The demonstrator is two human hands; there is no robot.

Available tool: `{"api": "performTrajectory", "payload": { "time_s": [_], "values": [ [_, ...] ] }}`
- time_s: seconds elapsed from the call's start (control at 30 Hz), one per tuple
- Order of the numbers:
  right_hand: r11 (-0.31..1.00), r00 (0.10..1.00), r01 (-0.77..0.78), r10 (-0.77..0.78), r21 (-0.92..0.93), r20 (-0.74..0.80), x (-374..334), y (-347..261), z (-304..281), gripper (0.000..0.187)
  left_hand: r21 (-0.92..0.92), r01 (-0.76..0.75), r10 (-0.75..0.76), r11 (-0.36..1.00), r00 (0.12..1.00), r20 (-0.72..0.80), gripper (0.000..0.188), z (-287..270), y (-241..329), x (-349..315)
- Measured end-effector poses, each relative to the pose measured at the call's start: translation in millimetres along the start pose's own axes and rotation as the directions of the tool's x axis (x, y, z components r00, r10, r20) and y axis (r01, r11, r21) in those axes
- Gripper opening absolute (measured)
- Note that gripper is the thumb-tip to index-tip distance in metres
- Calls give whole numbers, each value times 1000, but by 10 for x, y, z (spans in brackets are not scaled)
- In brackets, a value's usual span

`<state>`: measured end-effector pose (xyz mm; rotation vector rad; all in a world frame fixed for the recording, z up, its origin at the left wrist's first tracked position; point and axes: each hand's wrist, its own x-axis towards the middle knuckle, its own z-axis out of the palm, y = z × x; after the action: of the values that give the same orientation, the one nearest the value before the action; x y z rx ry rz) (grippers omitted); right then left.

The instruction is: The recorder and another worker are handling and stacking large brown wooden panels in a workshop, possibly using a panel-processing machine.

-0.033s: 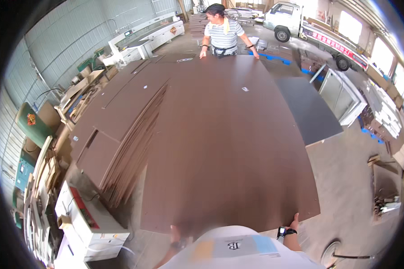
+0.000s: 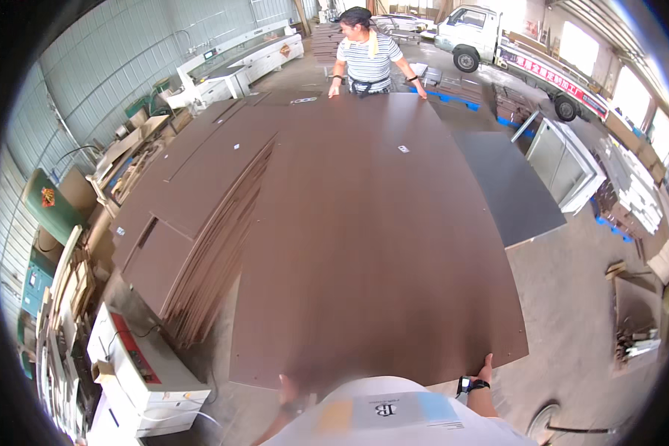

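A large brown panel [image 2: 379, 245] stretches away from me, flat and wide, with a small white label on its far part. My left hand [image 2: 290, 388] grips its near edge toward the left corner, thumb on top and the other fingers hidden below; it is slightly blurred. Near the right corner my right hand [image 2: 485, 370] is closed on the same edge, fingers also out of sight underneath. A black watch [image 2: 471, 384] is on that wrist. At the far end a person [image 2: 366, 59] in a striped shirt has both hands at the panel's far edge and looks left.
Stacked brown boards [image 2: 189, 193] lie close along the left. A dark grey panel [image 2: 505, 182] sits to the right, beside a white frame [image 2: 569, 167]. A white cabinet [image 2: 137, 372] stands near left, scrap wood [image 2: 63, 327] beyond it. A truck [image 2: 472, 33] is parked far right.
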<state>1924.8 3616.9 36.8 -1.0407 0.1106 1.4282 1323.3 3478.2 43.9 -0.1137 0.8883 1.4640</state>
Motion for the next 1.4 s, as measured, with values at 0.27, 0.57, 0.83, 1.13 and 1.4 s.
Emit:
{"api": "performTrajectory", "payload": {
  "time_s": [0.27,0.57,0.83,1.13,1.4],
  "values": [
    [998,996,-60,59,0,59,1336,-260,1722,59,-35,12,-11,999,1000,12,63,1019,589,1462],
    [993,993,-115,113,-29,-44,3516,-496,3468,63,-33,-109,110,993,994,27,61,2508,861,3298],
    [982,989,-77,54,-172,-136,5309,-1488,4929,66,-185,-31,8,982,993,-121,65,3571,745,5073],
    [978,978,-72,108,-198,177,6984,-1794,6606,65,-129,-139,121,982,983,-138,69,4753,1006,6788],
    [943,982,-163,185,-291,47,8553,-1647,8329,67,-237,-250,152,939,918,-367,58,6023,2011,8192]
  ]
}}
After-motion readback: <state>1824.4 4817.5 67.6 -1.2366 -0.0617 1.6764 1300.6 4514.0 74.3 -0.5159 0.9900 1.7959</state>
